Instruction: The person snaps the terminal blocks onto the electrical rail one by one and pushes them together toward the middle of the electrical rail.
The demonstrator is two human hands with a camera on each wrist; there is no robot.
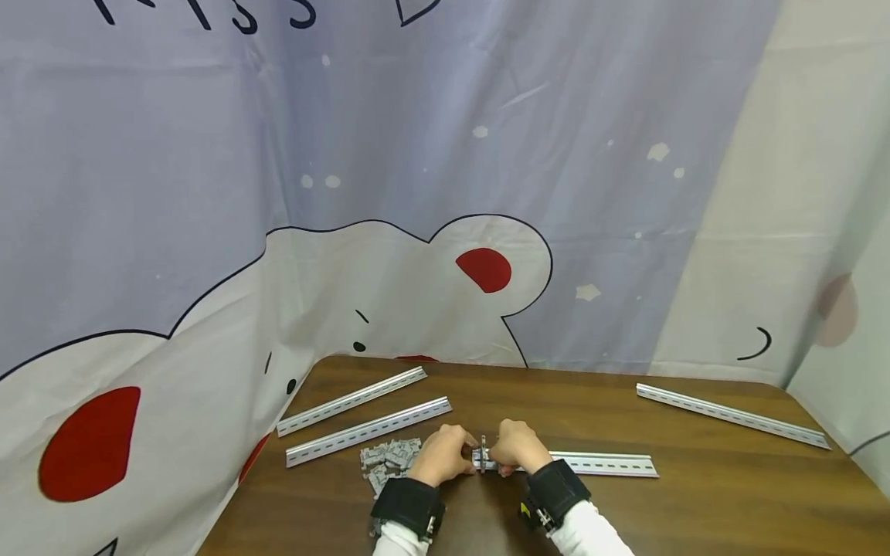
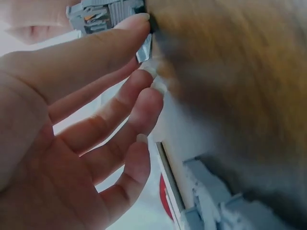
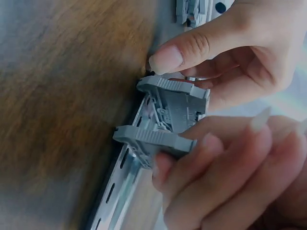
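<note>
A slotted metal DIN rail (image 1: 603, 464) lies on the table in front of me. Two grey plastic end brackets sit at its left end: one bracket (image 3: 172, 88) nearer the left hand, another bracket (image 3: 154, 140) a small gap away. My left hand (image 1: 442, 453) pinches the rail's left end between thumb and index finger, close beside the first bracket. Its other fingers are loosely bent. With fingertips bent round it, my right hand (image 1: 518, 445) holds the second bracket over the rail. How firmly this bracket sits on the rail cannot be made out.
A pile of grey plastic pieces (image 1: 391, 461) lies left of my left hand. Two more rails, a nearer rail (image 1: 368, 431) and a farther rail (image 1: 351, 400), lie at the left. Another rail (image 1: 733, 415) is at the far right. A printed curtain (image 1: 591, 193) hangs behind the table.
</note>
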